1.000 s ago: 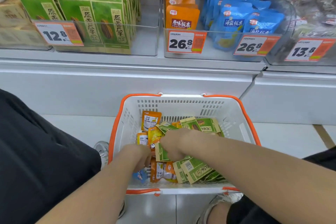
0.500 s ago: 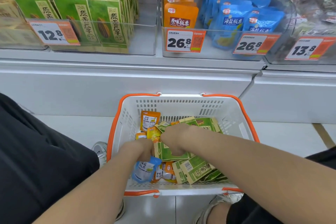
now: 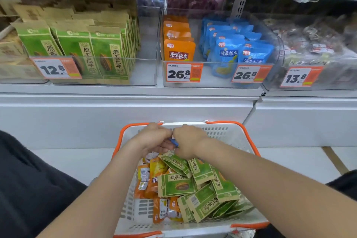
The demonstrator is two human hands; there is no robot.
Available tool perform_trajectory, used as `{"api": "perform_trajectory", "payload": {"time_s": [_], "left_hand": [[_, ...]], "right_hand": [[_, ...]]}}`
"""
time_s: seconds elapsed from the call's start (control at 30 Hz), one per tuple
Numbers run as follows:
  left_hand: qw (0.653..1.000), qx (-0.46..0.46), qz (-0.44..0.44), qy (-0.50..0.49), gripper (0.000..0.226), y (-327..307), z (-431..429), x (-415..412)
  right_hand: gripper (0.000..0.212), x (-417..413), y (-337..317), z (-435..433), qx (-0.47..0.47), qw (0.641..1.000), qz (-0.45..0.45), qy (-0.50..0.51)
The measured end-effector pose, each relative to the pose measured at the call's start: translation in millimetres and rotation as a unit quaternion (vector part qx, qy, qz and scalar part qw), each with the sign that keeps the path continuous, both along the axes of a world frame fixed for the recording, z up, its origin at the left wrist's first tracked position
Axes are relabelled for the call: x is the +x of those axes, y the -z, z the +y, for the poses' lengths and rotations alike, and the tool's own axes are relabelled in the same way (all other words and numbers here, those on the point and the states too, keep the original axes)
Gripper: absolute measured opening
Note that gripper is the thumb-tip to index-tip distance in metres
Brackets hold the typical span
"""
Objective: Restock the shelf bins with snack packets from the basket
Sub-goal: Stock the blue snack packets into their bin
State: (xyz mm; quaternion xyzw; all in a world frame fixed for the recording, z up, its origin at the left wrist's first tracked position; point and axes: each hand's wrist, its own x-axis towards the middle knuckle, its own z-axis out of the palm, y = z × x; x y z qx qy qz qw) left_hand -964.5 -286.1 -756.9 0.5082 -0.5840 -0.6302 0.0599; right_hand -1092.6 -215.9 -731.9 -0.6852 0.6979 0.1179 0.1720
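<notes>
Both hands meet above the far end of the white basket [image 3: 229, 134] — the left hand [image 3: 152, 139] and the right hand [image 3: 188, 141] have their fingers curled on a small blue packet [image 3: 174, 142], of which only a corner shows between them. Below them, green packets [image 3: 175, 184] and orange packets [image 3: 152, 179] lie heaped in the basket. On the shelf above, a clear bin [image 3: 210, 81] holds more blue packs.

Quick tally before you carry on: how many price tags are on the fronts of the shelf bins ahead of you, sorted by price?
12.8 tag: 1
26.8 tags: 2
13.8 tag: 1
Total: 4
</notes>
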Motion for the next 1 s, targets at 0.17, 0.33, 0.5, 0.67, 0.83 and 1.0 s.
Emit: {"api": "perform_trajectory", "payload": {"time_s": [0.17,0.33,0.5,0.67,0.83,1.0], "left_hand": [[0.979,-0.127,0.084,-0.135,0.035,-29,-2,-23],[0.908,-0.376,0.123,-0.138,0.034,-55,-2,-45],[0.812,-0.553,0.157,-0.104,0.051,-95,3,-70],[0.752,-0.656,0.062,-0.033,0.053,-118,-4,-87],[0.731,-0.679,0.000,0.067,0.052,-122,-10,-101],[0.715,-0.685,-0.087,0.109,0.058,-112,-9,-107]], "right_hand": [[0.025,-28,-45,-16,-0.079,0.990,-0.070,0.091],[0.012,-47,-108,-30,-0.232,0.948,-0.152,0.159],[0.028,-71,-177,-32,-0.419,0.858,-0.241,0.173],[0.027,-100,-193,-35,-0.515,0.799,-0.276,0.142],[0.028,-135,-185,-35,-0.476,0.818,-0.268,0.181],[0.030,-157,-171,-42,-0.398,0.880,-0.197,0.169]]}}
